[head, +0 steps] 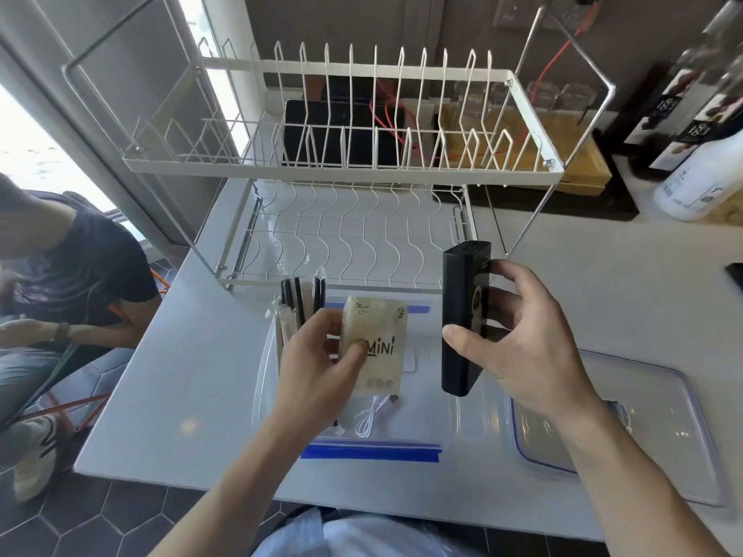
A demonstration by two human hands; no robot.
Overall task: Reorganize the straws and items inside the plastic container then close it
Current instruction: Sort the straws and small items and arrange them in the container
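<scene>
The clear plastic container (474, 420) with blue strips along its near and far rims sits on the white table in front of me. Over it, my left hand (317, 367) grips a bundle of wrapped black straws (299, 303) together with a cream tissue pack (382, 335) marked "MiNi"; the thumb presses on the pack. My right hand (518, 339) holds a black power bank (464, 315) upright above the container's right half. A coiled white cable (372, 418) lies on the container's floor.
The clear lid (659, 428) with a blue seal lies on the table to the right. A two-tier white wire dish rack (345, 162) stands just behind the container. Bottles (699, 154) stand at the far right. A seated person (60, 283) is at the left.
</scene>
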